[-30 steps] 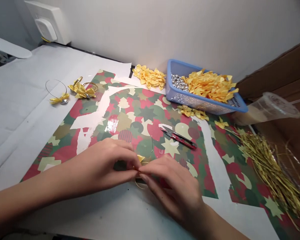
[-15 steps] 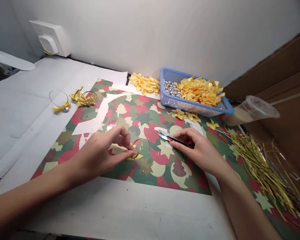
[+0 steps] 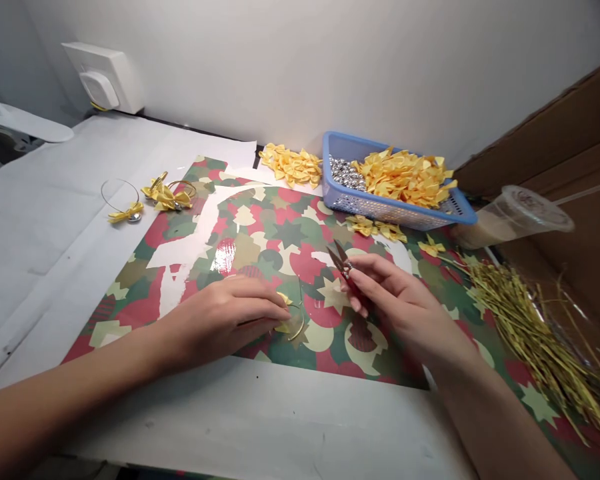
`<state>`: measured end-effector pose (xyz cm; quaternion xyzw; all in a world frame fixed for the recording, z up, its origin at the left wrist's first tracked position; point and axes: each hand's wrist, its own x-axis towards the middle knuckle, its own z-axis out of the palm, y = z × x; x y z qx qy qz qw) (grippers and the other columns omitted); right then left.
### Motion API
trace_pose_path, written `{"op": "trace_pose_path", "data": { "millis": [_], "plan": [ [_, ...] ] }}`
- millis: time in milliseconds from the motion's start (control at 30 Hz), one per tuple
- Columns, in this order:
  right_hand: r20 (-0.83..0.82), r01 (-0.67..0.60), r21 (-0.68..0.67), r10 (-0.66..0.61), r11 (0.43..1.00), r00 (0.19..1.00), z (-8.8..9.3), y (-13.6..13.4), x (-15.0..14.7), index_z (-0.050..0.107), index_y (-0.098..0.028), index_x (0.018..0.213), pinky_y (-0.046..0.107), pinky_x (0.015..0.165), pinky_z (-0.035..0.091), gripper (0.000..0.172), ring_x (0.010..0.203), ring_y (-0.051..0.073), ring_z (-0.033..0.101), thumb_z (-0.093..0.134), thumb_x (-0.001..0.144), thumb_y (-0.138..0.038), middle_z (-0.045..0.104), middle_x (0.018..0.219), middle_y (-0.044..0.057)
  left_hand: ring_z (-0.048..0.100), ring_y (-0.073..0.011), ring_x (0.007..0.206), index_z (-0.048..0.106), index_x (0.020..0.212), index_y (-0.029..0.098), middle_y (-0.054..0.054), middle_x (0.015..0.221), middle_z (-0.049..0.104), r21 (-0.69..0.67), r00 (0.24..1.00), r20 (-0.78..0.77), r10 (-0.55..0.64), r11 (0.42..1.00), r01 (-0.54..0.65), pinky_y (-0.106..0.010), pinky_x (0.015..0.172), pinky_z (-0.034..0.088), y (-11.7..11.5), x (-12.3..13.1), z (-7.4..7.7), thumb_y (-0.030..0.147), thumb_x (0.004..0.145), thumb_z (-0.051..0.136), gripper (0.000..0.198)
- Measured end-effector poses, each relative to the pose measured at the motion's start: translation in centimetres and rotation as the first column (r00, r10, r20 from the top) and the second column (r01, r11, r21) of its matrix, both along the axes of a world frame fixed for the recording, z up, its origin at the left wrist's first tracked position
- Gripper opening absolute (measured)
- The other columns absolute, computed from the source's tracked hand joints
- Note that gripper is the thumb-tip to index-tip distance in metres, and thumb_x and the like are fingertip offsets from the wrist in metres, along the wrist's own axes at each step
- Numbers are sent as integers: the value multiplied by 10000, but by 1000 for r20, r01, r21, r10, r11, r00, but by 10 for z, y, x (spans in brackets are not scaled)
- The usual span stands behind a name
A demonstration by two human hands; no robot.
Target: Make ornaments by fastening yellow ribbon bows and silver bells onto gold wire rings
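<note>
My left hand (image 3: 245,307) is low over the patterned sheet, fingers closed on a small yellow bow (image 3: 283,327) that they mostly cover. A thin gold cord (image 3: 298,331) curves out from it to the right. In my right hand (image 3: 395,293) is a pair of thread snips (image 3: 347,267) with red handles, the blades pointing up and left, slightly apart. A gap of patterned sheet separates the snips from the bow. At the left lie several yellow bows (image 3: 173,198) with cord loops and silver bells.
A blue basket (image 3: 400,217) holds yellow bows and silver bells, with a pile of bows (image 3: 293,165) beside it. On the right are a bundle of gold cords (image 3: 535,333), a tilted plastic cup (image 3: 515,217) and cardboard (image 3: 570,133). A white socket box (image 3: 105,77) is on the wall.
My left hand has turned palm down and shifted right with the bow, and its cord loop looks opened out. My right hand has swung the snips to point more upward.
</note>
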<state>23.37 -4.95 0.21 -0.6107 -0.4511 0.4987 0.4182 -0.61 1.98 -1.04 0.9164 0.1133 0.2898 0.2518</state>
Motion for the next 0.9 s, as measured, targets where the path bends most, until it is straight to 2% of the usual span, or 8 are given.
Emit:
{"op": "trace_pose_path", "data": {
  "millis": [133, 200, 267, 433, 533, 633, 767, 900],
  "plan": [
    [-132, -147, -126, 131, 981, 983, 4, -7, -13, 560, -260, 1119, 176, 405, 285, 388, 487, 52, 354, 564, 845, -534, 464, 736, -30, 681, -126, 756, 690, 941, 145, -61, 890, 733, -83, 1000, 0, 3, 997, -3, -213, 705, 561, -2, 3, 1, 61, 855, 570, 170],
    [-101, -207, -119, 195, 971, 975, 7, -10, -13, 547, -281, 1127, 170, 401, 279, 358, 486, 35, 327, 596, 841, -491, 507, 876, -8, 677, -115, 742, 694, 944, 152, -48, 882, 733, -185, 999, -14, 33, 982, -35, -201, 683, 554, -1, 4, 0, 61, 846, 582, 175],
    [-37, -222, -80, 220, 972, 975, 9, -12, -9, 545, -286, 1100, 167, 419, 317, 303, 516, 40, 367, 596, 853, -454, 526, 975, 6, 674, -116, 758, 700, 942, 153, -44, 889, 730, -277, 998, -31, 59, 959, -65, -207, 688, 550, 0, 4, 0, 66, 834, 599, 172],
    [150, -317, -76, 325, 945, 934, 16, -17, 2, 516, -278, 1095, 200, 543, 441, 264, 637, 106, 482, 535, 892, -445, 547, 871, 7, 662, -127, 772, 710, 945, 151, -52, 897, 724, -378, 995, -60, 80, 921, -96, -235, 689, 545, 2, 4, 0, 81, 820, 610, 174],
    [231, -431, -127, 449, 893, 863, 21, -19, 5, 511, -271, 1107, 195, 524, 426, 252, 618, 108, 475, 513, 907, -424, 542, 814, 0, 654, -133, 767, 709, 940, 142, -59, 887, 722, -393, 995, -65, 73, 915, -93, -246, 685, 539, 2, 4, 1, 90, 813, 612, 169],
    [238, -502, -169, 530, 848, 814, 22, -20, 5, 534, -245, 1060, 181, 456, 384, 216, 533, 91, 431, 480, 925, -405, 528, 721, -18, 639, -134, 744, 707, 950, 148, -56, 862, 714, -402, 992, -90, 87, 908, -116, -249, 657, 528, 3, 4, 3, 99, 812, 598, 183],
    [324, -495, -142, 513, 857, 795, 17, -19, 4, 584, -236, 1021, 201, 472, 409, 218, 559, 110, 504, 485, 919, -401, 613, 760, 9, 628, -130, 725, 708, 967, 157, -54, 863, 712, -412, 988, -114, 108, 899, -146, -239, 621, 511, 3, 4, 4, 102, 804, 602, 202],
    [375, -427, -102, 432, 899, 820, 13, -19, -2, 631, -255, 1051, 243, 538, 473, 241, 749, 189, 636, 556, 876, -403, 700, 933, 52, 641, -130, 741, 710, 962, 167, -56, 893, 723, -408, 989, -108, 104, 902, -140, -236, 638, 520, 4, 3, 3, 105, 799, 619, 197]
  ]
}}
